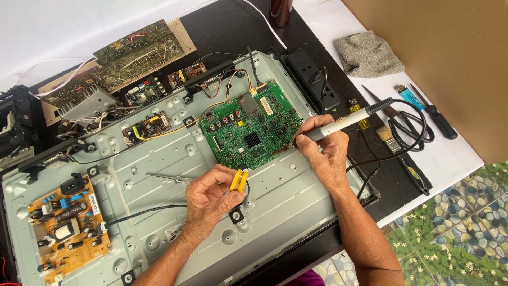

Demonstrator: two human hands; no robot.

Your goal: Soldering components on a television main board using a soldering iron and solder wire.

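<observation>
Your right hand (pixel 325 153) grips a soldering iron (pixel 346 121) over the green board (pixel 248 130); your left hand (pixel 209 201) pinches yellow pliers (pixel 239 180)

Both bare forearms reach up from below, hands set close together.

The left hand (pixel 211 198) is curled into a loose fist, knuckles up, its fingers (pixel 225 175) pinched shut. The right hand (pixel 324 153) sits a little higher, wrist bent, fingers closed in a pen-like grip, forearm angling in from the lower right.
</observation>
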